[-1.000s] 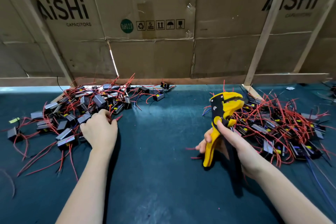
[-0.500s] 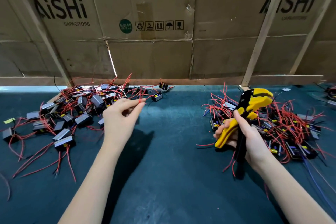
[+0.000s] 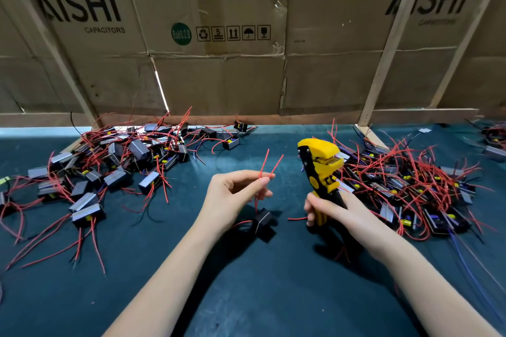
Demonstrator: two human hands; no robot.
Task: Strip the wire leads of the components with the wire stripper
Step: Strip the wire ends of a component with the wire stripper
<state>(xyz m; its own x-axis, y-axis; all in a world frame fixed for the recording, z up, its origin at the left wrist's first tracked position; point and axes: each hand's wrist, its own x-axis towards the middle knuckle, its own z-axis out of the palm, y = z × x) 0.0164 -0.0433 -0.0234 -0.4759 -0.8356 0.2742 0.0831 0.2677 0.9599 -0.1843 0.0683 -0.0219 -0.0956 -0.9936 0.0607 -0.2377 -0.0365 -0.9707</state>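
the left hand (image 3: 232, 194) pinches two red leads (image 3: 269, 165) between thumb and fingertips, their free ends fanning upward, while the black component (image 3: 263, 223) they belong to dangles just below, at or near the dark green worktop (image 3: 246, 295) — whether it touches, i cannot tell. the right hand (image 3: 338, 212) grips the handles of the yellow wire stripper (image 3: 320, 169), head up, just beside the lead tips but apart from them. this looks like the feeding step: the next move calls for bringing a lead end into the stripper's mouth — then a squeeze. piles of wired components lie left (image 3: 115, 167) and right (image 3: 410, 186).
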